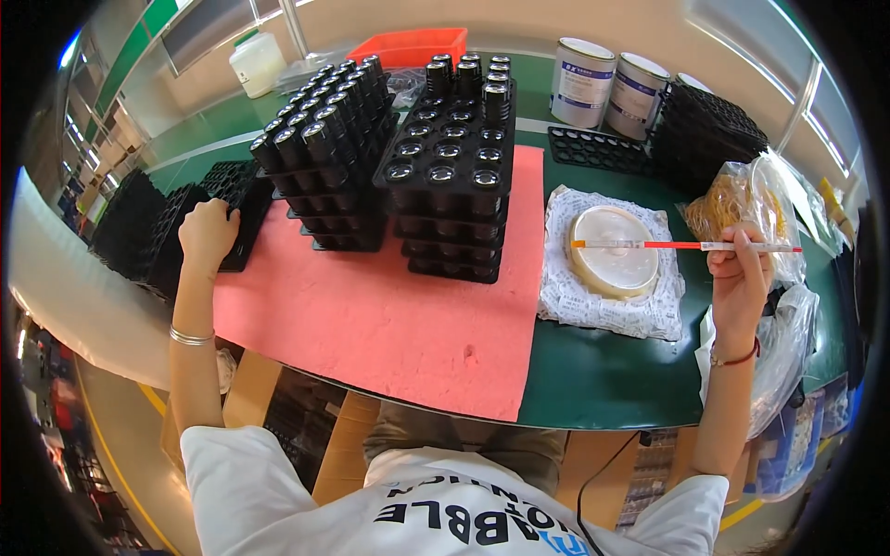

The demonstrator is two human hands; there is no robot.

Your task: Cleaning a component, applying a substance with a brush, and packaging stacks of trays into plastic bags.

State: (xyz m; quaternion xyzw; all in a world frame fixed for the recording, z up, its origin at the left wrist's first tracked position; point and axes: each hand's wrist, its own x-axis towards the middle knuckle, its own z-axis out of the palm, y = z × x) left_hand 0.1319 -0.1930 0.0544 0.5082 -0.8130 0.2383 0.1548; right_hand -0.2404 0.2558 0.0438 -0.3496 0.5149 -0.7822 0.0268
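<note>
My left hand [209,239] is at the left, its fingers curled down onto a black plastic tray [243,190]; the fingertips are hidden. In my right hand [742,269] is a slim pen-like stick [672,246], red in the middle with clear parts and an orange tip. I hold it level, pinched near its right end, with the tip over a round shallow dish [614,287] of whitish material. Under the dish lies a white printed wrapped pad [593,320]. Two stacks of black trays [450,232] [338,218] hold several black cylinders with shiny tops.
A pink sheet [389,343] covers the middle of the green table [603,389]. More black trays [709,125] are piled at the back right, near several paint-like cans [582,83]. A red-orange bin [408,46] and white jug [257,63] stand behind. Clear bags [783,343] lie at the right.
</note>
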